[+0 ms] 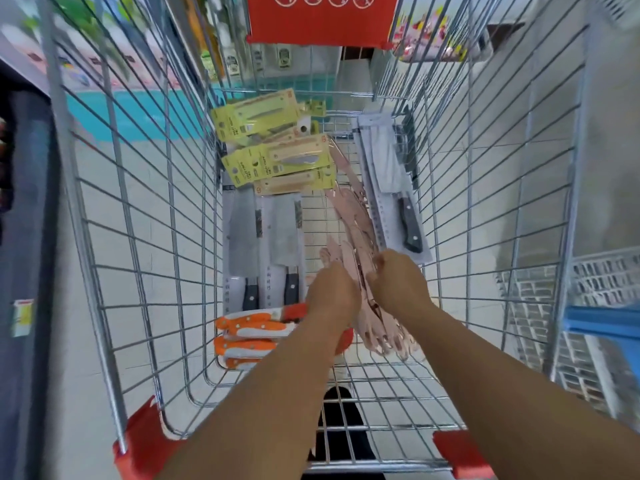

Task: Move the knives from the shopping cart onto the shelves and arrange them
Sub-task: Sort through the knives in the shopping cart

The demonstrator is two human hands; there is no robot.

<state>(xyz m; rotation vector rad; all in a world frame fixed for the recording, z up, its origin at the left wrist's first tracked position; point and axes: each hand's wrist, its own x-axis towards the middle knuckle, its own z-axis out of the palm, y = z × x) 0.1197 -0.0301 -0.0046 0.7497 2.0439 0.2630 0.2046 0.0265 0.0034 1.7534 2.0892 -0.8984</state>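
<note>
I see a shiny metal wire cart (145,237), glossy plastic orange handles (247,325) (smooth), and perhaps yellow paper cards (277,161).

No wording is legible: the yellow knife cards (277,161) beyond the hands and the red sign (322,19) carry only blurred print and symbols.

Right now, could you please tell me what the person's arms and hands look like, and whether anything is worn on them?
Both forearms are bare from the bottom edge of the picture up to the wrists: no sleeves show. The left hand and the right hand are ungloved, and I see no watch, bracelet or ring on either. The fingertips are partly hidden, so small rings cannot be ruled out.
</note>
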